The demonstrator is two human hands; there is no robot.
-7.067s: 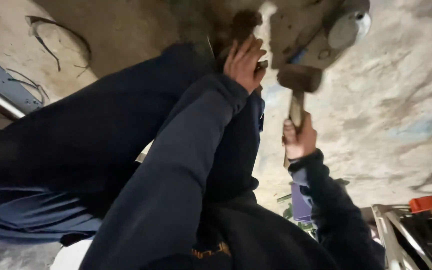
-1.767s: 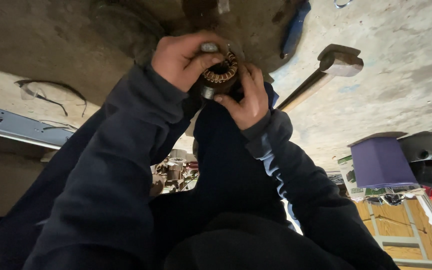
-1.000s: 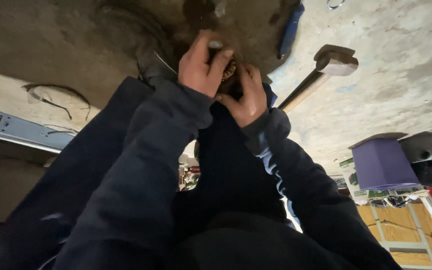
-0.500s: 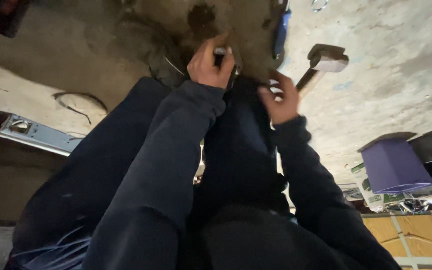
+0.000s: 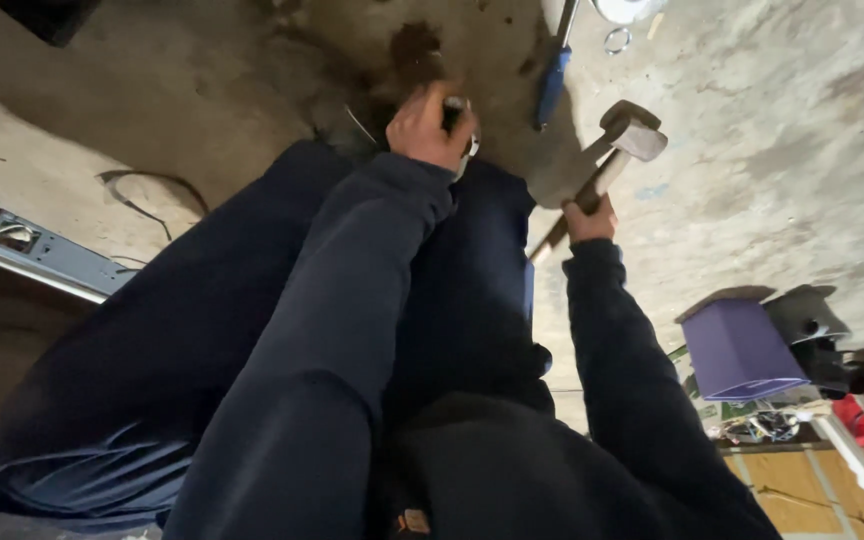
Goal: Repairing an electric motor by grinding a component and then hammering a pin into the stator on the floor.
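My left hand [image 5: 430, 125] is closed around a small metal part [image 5: 460, 108] and presses it down onto the stained concrete floor [image 5: 772, 150] just beyond my knees. Most of the part is hidden under my fingers. My right hand [image 5: 590, 215] grips the wooden handle of a hammer [image 5: 632, 130]. Its heavy grey head is lifted slightly above the floor, to the right of my left hand. Both arms are in dark blue sleeves, and my dark trousers fill the middle of the view.
A blue-handled screwdriver [image 5: 552, 80] and a small metal ring [image 5: 617, 40] lie on the floor beyond the hammer. A purple box [image 5: 742, 350] and a grey machine part [image 5: 812, 330] stand at the right, a metal rail [image 5: 42, 255] and a loose cable [image 5: 142, 200] at the left.
My right hand left the brown ring-shaped part, reached right and took the hammer by its handle, lifting it. My left hand stayed on the part against the floor.
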